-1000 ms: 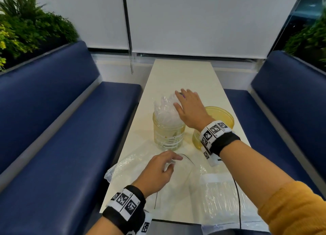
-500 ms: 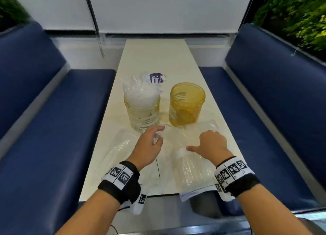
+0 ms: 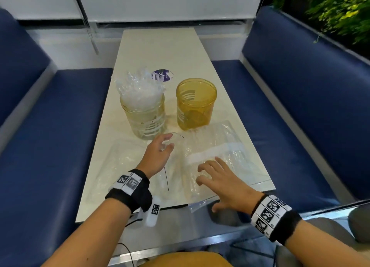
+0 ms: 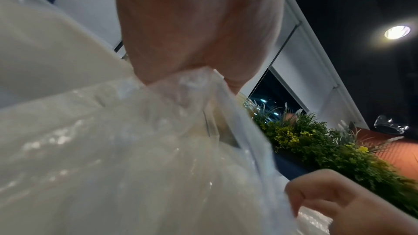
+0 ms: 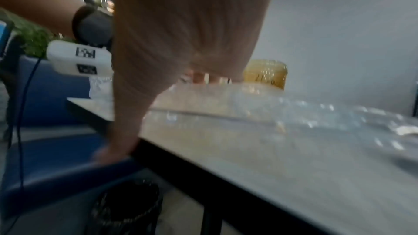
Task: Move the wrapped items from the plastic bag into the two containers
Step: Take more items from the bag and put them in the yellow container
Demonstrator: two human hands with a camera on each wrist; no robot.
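Partly blurred — left hand (image 3: pixel 158 156) pinching plastic bag (image 3: pixel 216 146)

clear jar (image 3: pixel 144 116) stuffed, amber jar (image 3: pixel 196 104) empty

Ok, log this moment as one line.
left hand pinches plastic bag mouth | right hand open on bag | clear jar full | yellow jar empty

We see 2 containers side by side on the table (image 3: pixel 160 46): the left container (image 3: pixel 144 118) with wrapped items (image 3: pixel 140 92) in it, the right container (image 3: pixel 195 104) beside. The plastic bag (image 3: pixel 218 152) lies before them.
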